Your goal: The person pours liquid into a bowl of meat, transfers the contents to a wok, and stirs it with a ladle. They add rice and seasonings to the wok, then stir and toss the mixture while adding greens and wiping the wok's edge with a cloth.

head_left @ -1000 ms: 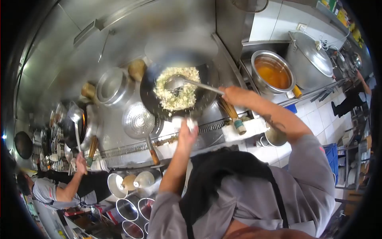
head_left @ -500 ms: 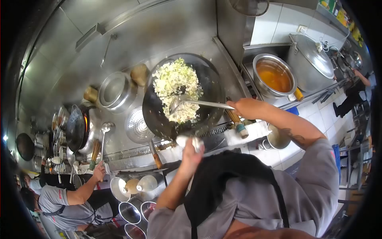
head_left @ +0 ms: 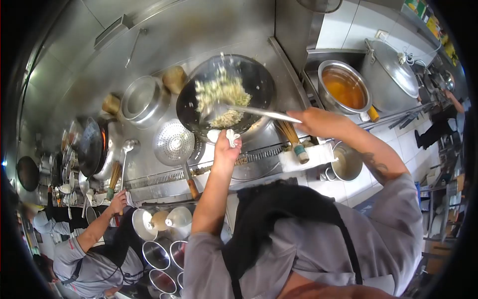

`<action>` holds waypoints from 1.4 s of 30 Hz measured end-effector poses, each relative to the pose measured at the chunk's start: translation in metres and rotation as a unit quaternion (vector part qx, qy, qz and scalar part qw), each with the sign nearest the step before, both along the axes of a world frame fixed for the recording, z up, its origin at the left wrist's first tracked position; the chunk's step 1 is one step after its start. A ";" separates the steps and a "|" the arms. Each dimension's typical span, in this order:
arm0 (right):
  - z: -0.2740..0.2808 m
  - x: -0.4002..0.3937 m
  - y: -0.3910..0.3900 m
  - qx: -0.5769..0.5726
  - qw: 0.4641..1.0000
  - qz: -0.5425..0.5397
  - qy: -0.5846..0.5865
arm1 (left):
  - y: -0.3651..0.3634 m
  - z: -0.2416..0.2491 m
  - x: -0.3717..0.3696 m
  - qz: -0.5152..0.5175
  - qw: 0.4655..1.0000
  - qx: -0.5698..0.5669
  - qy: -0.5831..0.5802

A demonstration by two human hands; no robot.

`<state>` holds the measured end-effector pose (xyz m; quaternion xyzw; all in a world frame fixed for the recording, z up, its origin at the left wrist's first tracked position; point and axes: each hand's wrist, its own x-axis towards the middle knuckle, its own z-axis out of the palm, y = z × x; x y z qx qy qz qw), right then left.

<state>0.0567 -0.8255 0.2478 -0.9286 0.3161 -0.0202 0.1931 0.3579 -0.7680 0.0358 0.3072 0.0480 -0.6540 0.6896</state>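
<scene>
Left hand [head_left: 226, 149] closed on a white cloth [head_left: 224, 135] wrapped at the near rim of the wok [head_left: 256, 79], which sits tilted over the burner. Right hand [head_left: 318, 121] gripping the ladle [head_left: 221, 114] handle, bowl in the rice [head_left: 221, 94]. For a clean toss, probably keep the cloth bunched thick against heat, wrist firm, ladle low to catch grains at the far rim. Strainer [head_left: 173, 144] lies just left on the surface [head_left: 149, 169].
</scene>
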 end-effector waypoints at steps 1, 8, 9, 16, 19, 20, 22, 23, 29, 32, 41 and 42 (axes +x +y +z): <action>0.015 -0.011 -0.002 0.044 0.998 0.045 0.024 | 0.008 0.043 -0.016 0.005 0.995 0.096 0.012; -0.035 0.013 -0.047 0.038 0.997 0.023 0.066 | 0.004 0.013 -0.004 -0.019 0.999 0.021 0.030; -0.057 0.025 -0.046 -0.030 0.995 -0.007 0.098 | 0.014 0.000 -0.017 -0.016 0.997 0.068 0.025; -0.005 0.008 -0.031 -0.097 0.977 0.020 0.187 | 0.035 -0.001 -0.015 -0.017 0.996 0.085 0.038; 0.000 0.006 -0.060 -0.084 0.977 -0.019 0.197 | -0.030 -0.026 0.018 -0.016 0.999 0.049 -0.014; 0.000 0.008 -0.072 -0.101 0.977 -0.050 0.181 | -0.043 -0.039 0.025 -0.029 0.999 0.032 -0.020; -0.049 0.028 -0.111 -0.109 0.978 -0.113 0.140 | -0.054 -0.044 0.023 -0.021 0.999 0.046 -0.014; -0.075 0.039 -0.126 -0.113 0.973 -0.174 0.098 | -0.059 -0.045 0.021 -0.014 0.998 0.064 -0.007; -0.152 0.139 -0.105 0.291 0.925 -0.227 -0.089 | -0.068 -0.051 0.039 -0.120 0.991 0.059 -0.003; -0.125 0.102 -0.077 0.309 0.931 -0.181 -0.072 | -0.062 -0.026 0.032 -0.118 0.987 0.108 -0.011; -0.060 0.053 -0.060 -0.077 0.985 -0.060 0.140 | 0.031 0.063 -0.036 -0.040 0.990 0.132 0.029; -0.059 0.051 -0.059 -0.075 0.985 -0.061 0.140 | 0.042 0.077 -0.041 -0.057 0.989 0.133 0.038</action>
